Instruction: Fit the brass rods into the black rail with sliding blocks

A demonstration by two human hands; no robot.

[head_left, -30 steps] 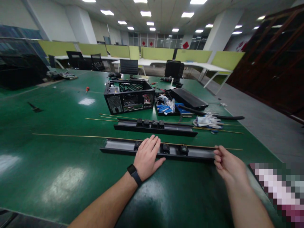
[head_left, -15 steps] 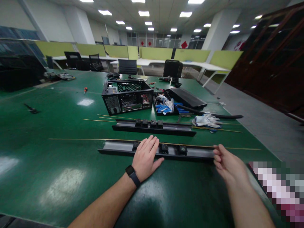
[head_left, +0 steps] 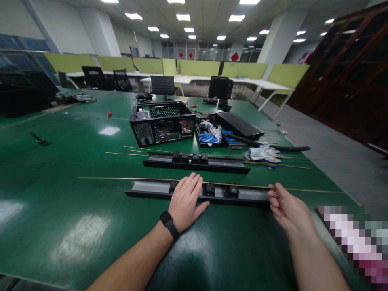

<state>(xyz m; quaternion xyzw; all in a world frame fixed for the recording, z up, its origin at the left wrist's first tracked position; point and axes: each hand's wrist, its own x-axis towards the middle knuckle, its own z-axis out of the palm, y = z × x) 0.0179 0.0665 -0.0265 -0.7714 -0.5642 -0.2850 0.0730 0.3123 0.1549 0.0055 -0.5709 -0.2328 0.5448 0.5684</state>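
On the glossy green tabletop (head_left: 91,230), we have a long black channel with a grey inner floor (head_left: 154,187) lying crosswise in front of us. A thin, straight, brass-coloured rod (head_left: 103,178) runs along its far edge and sticks out past both ends. Our left hand (head_left: 186,199), with a black watch (head_left: 169,224) on the wrist, lies palm down across the channel, fingers straight and uncurled. Our right hand (head_left: 286,206) is at the channel's right end, thumb and fingertips pinched on the rod, though we cannot quite make out the contact itself. We see small black blocks (head_left: 233,190) seated in the channel, one partly hidden by the left hand. Just beyond lies a second black channel (head_left: 224,162) carrying four similar blocks (head_left: 185,157). Behind that, we see an open black metal computer case (head_left: 163,130).
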